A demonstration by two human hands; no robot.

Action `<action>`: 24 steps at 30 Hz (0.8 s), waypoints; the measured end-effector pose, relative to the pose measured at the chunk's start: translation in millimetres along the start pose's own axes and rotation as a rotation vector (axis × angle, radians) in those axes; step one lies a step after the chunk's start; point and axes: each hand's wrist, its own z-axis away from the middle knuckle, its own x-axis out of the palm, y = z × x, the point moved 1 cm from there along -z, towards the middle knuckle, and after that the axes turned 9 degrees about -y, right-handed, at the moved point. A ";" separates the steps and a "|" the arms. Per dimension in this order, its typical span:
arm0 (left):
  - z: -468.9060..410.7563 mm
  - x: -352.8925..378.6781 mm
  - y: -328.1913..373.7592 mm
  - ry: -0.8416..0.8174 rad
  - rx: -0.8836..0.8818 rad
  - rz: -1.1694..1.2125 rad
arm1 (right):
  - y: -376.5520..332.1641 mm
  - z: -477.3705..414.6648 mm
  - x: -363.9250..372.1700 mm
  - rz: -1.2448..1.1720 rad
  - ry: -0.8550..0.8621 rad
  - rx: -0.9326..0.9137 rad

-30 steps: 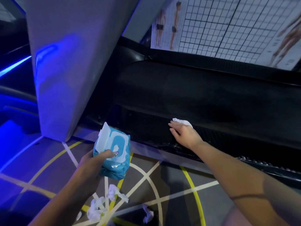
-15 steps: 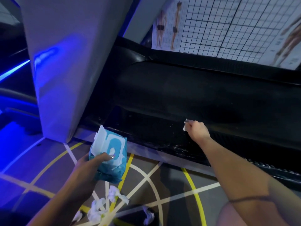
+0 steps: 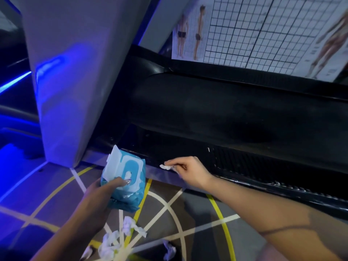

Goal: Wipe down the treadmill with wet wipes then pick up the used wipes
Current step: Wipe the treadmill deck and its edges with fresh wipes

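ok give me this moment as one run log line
left hand holds wipes pack | right hand pinches wipe at treadmill edge | used wipes on floor

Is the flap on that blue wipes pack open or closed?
Open: the white flap stands up off the wipes pack, baring its opening.

No legible text or labels.

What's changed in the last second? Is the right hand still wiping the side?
No. The right hand came off the treadmill's black side, moving down and left toward the pack. It went from pressing the wipe flat to pinching it crumpled at the lower edge. Unchanged: the left hand holds the open pack, and used wipes lie on the floor.
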 end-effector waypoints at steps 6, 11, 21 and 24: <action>-0.7 -4.8 -0.1 0.020 -0.002 -0.007 | 34.7 -16.4 -76.9 0.088 0.248 0.124; 2.3 0.3 -0.8 0.026 -0.010 -0.010 | 71.9 -12.9 -118.8 0.315 0.122 0.291; -2.4 2.1 -3.6 0.018 -0.009 -0.016 | 73.0 -29.8 -121.4 0.554 -0.014 0.409; -2.5 1.8 -4.2 0.007 -0.006 -0.014 | 63.8 -30.9 -123.9 0.685 -0.105 0.414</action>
